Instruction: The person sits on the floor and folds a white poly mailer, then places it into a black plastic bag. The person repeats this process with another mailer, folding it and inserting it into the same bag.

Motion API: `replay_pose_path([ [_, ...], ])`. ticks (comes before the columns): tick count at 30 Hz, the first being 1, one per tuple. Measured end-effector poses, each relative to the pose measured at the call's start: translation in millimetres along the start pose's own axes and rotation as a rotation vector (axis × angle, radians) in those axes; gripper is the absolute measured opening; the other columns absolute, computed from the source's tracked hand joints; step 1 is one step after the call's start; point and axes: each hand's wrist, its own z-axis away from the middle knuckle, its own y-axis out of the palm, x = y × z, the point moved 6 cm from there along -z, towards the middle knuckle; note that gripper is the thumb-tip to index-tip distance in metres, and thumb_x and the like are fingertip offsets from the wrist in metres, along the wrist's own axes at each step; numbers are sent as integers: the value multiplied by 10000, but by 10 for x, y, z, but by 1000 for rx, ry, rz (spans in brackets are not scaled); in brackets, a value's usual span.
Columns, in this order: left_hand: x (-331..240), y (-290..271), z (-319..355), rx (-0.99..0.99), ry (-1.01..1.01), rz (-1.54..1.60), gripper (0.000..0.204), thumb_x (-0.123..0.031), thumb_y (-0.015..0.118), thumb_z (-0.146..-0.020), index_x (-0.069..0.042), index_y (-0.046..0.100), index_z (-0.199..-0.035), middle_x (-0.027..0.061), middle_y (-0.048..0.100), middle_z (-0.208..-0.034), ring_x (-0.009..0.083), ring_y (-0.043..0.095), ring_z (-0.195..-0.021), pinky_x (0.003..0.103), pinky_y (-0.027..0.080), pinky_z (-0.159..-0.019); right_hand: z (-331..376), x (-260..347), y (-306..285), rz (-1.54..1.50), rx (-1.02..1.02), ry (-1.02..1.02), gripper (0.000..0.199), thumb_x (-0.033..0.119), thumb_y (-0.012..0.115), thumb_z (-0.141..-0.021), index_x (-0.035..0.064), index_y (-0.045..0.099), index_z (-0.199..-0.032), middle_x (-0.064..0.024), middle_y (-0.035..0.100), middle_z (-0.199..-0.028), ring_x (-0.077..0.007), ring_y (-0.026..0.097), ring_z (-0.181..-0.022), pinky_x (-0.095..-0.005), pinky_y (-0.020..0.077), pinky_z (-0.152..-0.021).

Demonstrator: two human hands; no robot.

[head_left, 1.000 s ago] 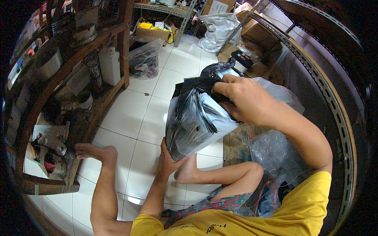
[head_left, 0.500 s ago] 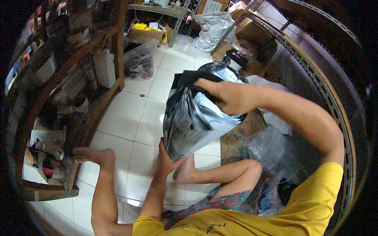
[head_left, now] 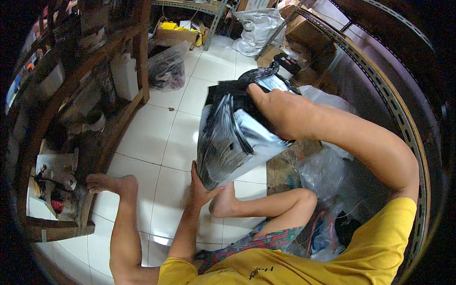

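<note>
L. hand (head_left: 202,194) grips bag (head_left: 219,147) at btm. over flr. (head_left: 149,130); R. hand (head_left: 285,114) at top, fingers hidden, can't tell grip.

Blk/clr plastic bundle (head_left: 221,147), L hand (head_left: 204,191) at btm, R hand (head_left: 281,111) at top, wht tile flr (head_left: 137,142)

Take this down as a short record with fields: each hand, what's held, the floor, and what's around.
Held thing: black-and-clear plastic bundle, above the floor
Left grip: left hand at its lower corner
Right grip: right hand at its top, fingertips partly hidden
Floor: white tiles
Left side: wooden shelf
Right side: crumpled clear plastic
Far end: clear bag with dark contents, cardboard box with yellow items, silvery sack
</note>
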Motion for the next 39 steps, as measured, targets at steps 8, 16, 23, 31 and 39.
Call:
replay_pose_path([
  [8,153,-48,4,63,17,-23,1372,-325,969,-587,27,53,-1546,299,289,-1530,445,358,-1409,505,322,-1162,-95,386,-56,-353,-56,-257,496,79,584,-850,-51,345,-1264,-359,665,-977,-501,668,-953,-542,523,-846],
  [16,-19,-14,-42,40,61,-34,1383,-338,975,-557,22,73,-1542,284,265,-1522,433,334,-1410,518,308,-1164,-213,52,35,-251,-161,-172,503,64,642,-852,-38,335,-1237,-332,658,-903,-490,667,-903,-533,531,-769],
  [23,16,-23,-14,81,35,5,1385,-372,975,-548,38,93,-1534,290,272,-1517,450,328,-1410,517,307,-1165,-204,1,138,-188,-125,-104,396,11,594,-869,-42,396,-1209,-358,669,-939,-493,685,-906,-546,554,-767],
  [31,-21,13,38,95,30,-17,1390,-403,970,-563,43,86,-1538,299,278,-1510,455,335,-1403,521,318,-1156,74,-99,106,-109,-87,-64,395,-39,610,-816,-47,424,-1164,-326,676,-869,-490,686,-882,-538,557,-756],
  [39,-20,13,-30,108,80,-7,1431,-406,976,-563,44,39,-1547,305,273,-1517,443,335,-1411,516,317,-1157,-232,-88,143,-119,-218,-95,403,-12,621,-837,-40,370,-1151,-340,670,-914,-498,681,-910,-535,555,-753],
])
